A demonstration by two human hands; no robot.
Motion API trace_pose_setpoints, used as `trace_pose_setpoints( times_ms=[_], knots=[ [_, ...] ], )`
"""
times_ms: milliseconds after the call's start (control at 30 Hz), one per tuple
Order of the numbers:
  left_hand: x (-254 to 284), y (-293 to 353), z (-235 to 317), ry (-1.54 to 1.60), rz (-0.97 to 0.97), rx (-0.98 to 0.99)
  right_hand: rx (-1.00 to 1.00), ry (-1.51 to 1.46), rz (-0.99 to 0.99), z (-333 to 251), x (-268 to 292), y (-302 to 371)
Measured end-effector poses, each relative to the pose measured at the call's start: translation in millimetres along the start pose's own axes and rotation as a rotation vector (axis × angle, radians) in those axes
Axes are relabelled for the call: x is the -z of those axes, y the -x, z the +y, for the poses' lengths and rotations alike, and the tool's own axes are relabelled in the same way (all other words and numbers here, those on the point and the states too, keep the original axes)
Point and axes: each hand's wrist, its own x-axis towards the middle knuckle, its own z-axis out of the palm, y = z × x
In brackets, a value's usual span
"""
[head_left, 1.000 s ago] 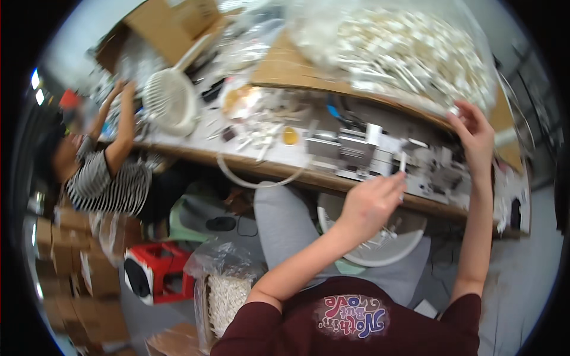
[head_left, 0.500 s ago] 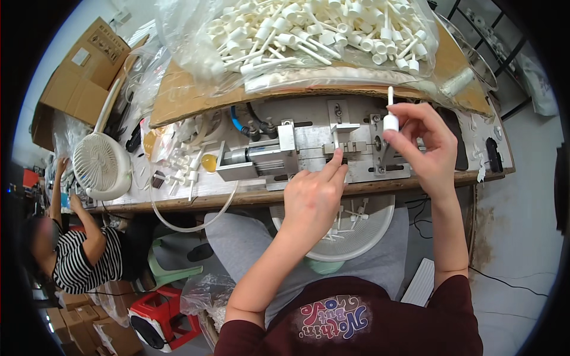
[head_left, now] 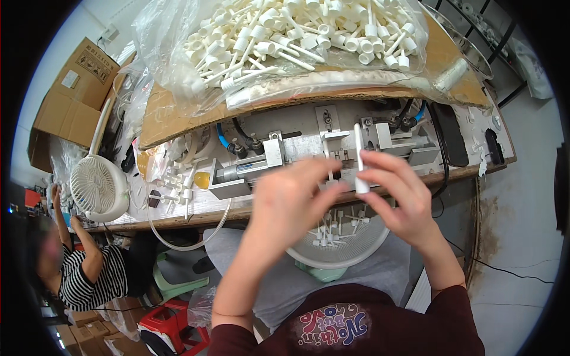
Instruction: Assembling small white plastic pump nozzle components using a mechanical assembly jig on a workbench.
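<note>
Your right hand (head_left: 399,196) pinches a thin white plastic tube with a small cap end (head_left: 359,159) between thumb and fingers and holds it upright, just in front of the grey metal press fixture on the workbench (head_left: 332,148). Your left hand (head_left: 291,204) is blurred, with its fingers stretched toward the lower end of the tube; I cannot tell if it grips something. I think the tube may slip or bend here, because only the fingertips hold it and both hands meet above the white round basin on your lap (head_left: 347,249), just below the fixture; if it falls, it would mix with the loose white pieces there. Behind the fixture, a big clear plastic bag full of white capped tubes (head_left: 285,41) lies on a brown cardboard sheet (head_left: 172,113) that hangs over the bench, and a push could bring it down. Far left of the fixture stands a brown cardboard box with a white rectangular label and small dark handling marks (head_left: 71,89). Left of the fixture, a white round desk fan (head_left: 98,187) stands, and beyond it a person in a striped shirt (head_left: 89,279) works.
</note>
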Motion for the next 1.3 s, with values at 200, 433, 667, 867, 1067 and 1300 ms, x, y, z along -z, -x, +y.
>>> trace_pose_setpoints(
  times_ms=[200, 433, 667, 867, 1067, 1300],
  knots=[
    [41, -103, -39, -0.018, 0.426, -0.1, 0.133, 0.236, -0.093, 5, -24, 18],
    [9, -176, -73, -0.458, 0.189, -0.116, 0.18, 0.375, -0.154, 5, -46, 11],
    [2, -188, -64, -0.568, 0.092, -0.067, 0.121, 0.425, -0.224, -1, -42, 0],
    [26, -129, -22, 0.179, 0.232, -0.009, 0.055, 0.188, -0.204, 6, -18, -18],
    [28, -42, 6, 0.276, 0.127, -0.032, 0.003, 0.386, 0.188, 54, 32, -104],
    [-16, 24, 10, -0.011, 0.03, -0.053, -0.166, 0.659, 0.101, 121, 15, -157]
  ],
)
